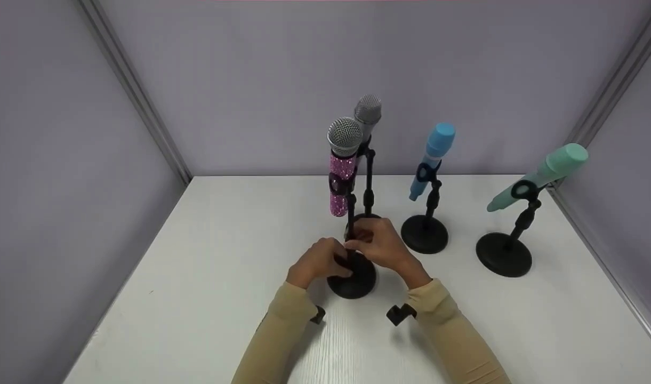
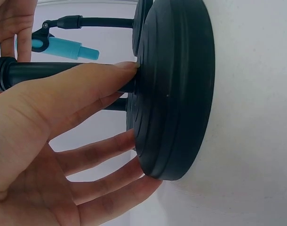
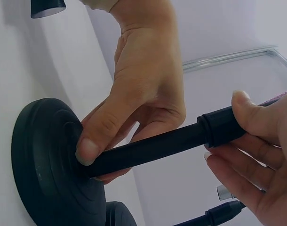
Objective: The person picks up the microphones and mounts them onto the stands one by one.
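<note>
A black microphone stand with a round base (image 1: 352,285) stands upright on the table, bearing a pink glittery microphone (image 1: 342,169) with a silver mesh head. Low on this stand, my left hand (image 1: 321,260) grips the foot of the pole; in the left wrist view its thumb lies along the pole and its other fingertips touch the base (image 2: 179,94). Higher up, my right hand (image 1: 379,242) pinches the thicker collar (image 3: 221,126) of the pole between thumb and fingers. Behind it, a silver microphone (image 1: 368,110) sits on another stand, partly hidden.
To the right, a blue microphone (image 1: 439,140) leans in its stand, whose base (image 1: 424,234) is near my right hand. Farther right is a mint green microphone (image 1: 560,162) on a stand (image 1: 504,256). Grey-white panels (image 1: 261,80) enclose the white table (image 1: 213,266).
</note>
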